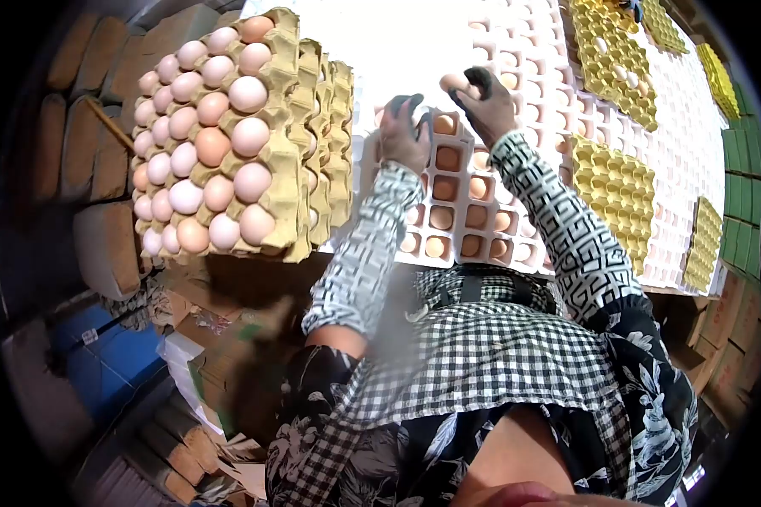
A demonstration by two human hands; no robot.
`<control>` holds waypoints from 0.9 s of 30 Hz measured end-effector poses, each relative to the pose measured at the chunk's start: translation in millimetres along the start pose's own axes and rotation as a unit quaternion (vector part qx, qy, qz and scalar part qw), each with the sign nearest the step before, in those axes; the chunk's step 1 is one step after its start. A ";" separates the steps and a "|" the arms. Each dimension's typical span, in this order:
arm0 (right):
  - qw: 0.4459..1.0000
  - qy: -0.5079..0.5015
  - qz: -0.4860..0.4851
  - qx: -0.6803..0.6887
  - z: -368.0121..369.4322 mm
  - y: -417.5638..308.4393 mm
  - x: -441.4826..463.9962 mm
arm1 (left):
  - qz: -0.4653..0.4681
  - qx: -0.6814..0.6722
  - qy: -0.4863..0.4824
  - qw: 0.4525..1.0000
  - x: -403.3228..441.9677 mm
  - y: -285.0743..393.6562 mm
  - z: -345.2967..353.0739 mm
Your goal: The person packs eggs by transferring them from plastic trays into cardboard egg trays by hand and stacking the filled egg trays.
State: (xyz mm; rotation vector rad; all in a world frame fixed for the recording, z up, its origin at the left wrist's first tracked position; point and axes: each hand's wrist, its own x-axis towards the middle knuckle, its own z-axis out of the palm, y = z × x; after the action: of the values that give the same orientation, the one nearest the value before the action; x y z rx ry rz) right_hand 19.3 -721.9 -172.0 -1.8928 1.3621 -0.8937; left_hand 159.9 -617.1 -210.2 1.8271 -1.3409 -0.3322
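My left hand (407,133), with dark fingertips, is over the white compartment tray (458,215). Its fingers are curled, and something pale between them is too washed out to make out. To its right, my right hand (484,103) pinches a light brown egg (454,83) between thumb and fingers above the tray. Brown eggs sit in several tray compartments below the hands, one egg (445,124) right between them. At the left, a stack of cardboard egg trays (283,160) holds rows of pink and brown eggs (213,146).
More white trays with eggs (537,84) extend to the right. Yellow egg trays (613,190) lie on them, one at the upper right (604,51) holding a few eggs. Green stacks (740,182) stand at the far right. Part of another person's hand shows at the top right.
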 end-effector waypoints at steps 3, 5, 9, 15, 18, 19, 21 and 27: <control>0.993 -0.111 -0.013 -0.040 15.8 -4.2 21.6 | 0.045 0.167 -0.021 0.985 -6.9 -45.3 51.3; 0.975 -0.169 -0.074 -0.126 31.0 -6.3 33.0 | 0.068 0.128 0.006 0.989 -14.1 -46.4 53.1; 0.935 -0.233 -0.155 -0.217 48.6 21.6 42.0 | -0.033 0.080 -0.033 0.996 -5.9 -27.1 40.5; 0.949 -0.101 -0.213 -0.209 23.1 25.8 14.1 | -0.016 0.128 -0.065 0.989 -5.0 -28.3 41.0; 0.983 -0.058 -0.128 -0.122 -41.7 9.6 -12.3 | -0.008 0.138 -0.049 0.989 -3.5 -26.3 36.4; 0.989 -0.047 -0.106 -0.090 -66.0 12.5 -23.9 | 0.002 0.104 -0.053 0.993 -0.5 -28.3 32.5; 0.993 -0.029 -0.043 -0.102 -122.9 29.5 -58.8 | -0.016 0.123 -0.067 0.990 2.4 -16.8 28.3; 0.976 0.077 0.135 -0.156 -285.8 68.6 -173.6 | 0.022 0.052 -0.099 0.993 14.1 -30.8 17.8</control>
State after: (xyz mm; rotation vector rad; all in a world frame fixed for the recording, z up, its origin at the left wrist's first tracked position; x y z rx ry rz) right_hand -290.8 -603.3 -92.4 -1.8281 1.8936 -0.7341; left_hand 174.7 -635.0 -240.7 1.8860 -1.5580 -0.4363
